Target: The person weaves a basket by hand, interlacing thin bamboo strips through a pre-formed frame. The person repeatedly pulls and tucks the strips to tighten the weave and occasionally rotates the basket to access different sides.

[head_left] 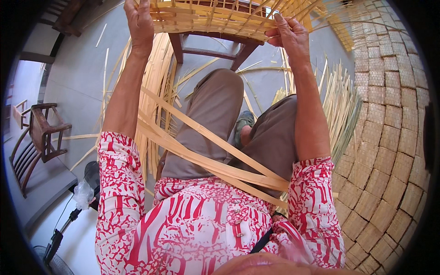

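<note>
The left hand (140, 24) grips one end of the woven panel (211, 21), seemingly to steady it; the right hand (289, 37) pinches its near edge, perhaps keeping the weave tight. The panel spans between them, likely propped on the wooden stool (246, 53).

Around me spreads a grey floor (82, 87), a wooden chair (48, 126) on my left, a dark wooden stand (208, 53) ahead. A tan surface of patterned rectangles (382, 137) fills my right; bright light (28, 80) shows far left.
</note>
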Demonstrator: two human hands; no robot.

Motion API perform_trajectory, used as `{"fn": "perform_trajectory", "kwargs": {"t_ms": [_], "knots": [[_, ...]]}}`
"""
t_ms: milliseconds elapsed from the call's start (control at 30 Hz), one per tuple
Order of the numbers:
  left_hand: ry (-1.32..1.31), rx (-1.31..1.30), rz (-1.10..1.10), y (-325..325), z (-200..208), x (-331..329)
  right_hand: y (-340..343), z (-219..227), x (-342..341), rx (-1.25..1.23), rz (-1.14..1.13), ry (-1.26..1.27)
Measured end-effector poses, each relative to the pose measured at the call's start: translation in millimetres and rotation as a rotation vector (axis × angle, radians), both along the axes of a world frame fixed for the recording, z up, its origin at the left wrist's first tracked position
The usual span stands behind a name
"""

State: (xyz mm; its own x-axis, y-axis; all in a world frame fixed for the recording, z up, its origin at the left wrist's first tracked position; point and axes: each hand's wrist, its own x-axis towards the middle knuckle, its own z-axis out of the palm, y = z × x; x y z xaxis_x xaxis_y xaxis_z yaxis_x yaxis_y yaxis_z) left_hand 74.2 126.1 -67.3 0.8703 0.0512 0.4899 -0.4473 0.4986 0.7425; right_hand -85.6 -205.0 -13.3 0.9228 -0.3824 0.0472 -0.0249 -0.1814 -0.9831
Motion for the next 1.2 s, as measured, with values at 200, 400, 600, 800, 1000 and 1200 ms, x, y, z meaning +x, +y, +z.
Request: {"fn": "perform_trajectory", "kwargs": {"t_ms": [200, 400, 600, 800, 1000, 1200], "knots": [[0.231, 0.713, 0.074, 31.8, 12.1, -94.4, -23.8, -20.3, -12.1, 0.058, -0.012, -0.141], [-0.077, 1.235, -0.661, 100.9, -28.7, -158.7, 19.9, -2.0, -107.1, -0.083, 0.115, -0.104], [-0.132, 1.362, -0.665, 103.5, -29.4, -164.3, 79.3, 0.3, -149.8, 0.115, 0.738, 0.448], [-0.735, 1.394, -0.131, 68.3, 10.6, -162.3, 86.4, 16.4, -158.1, 0.030, 0.849, 0.711], [-0.942, 1.328, 0.076, 33.9, 35.1, -143.3, 35.1, 44.4, -160.6, -0.220, 0.644, 0.665], [-0.945, 1.308, 0.153, 20.0, 55.4, -132.2, -23.1, 51.4, -179.0, -0.373, 0.484, 0.532]]}}
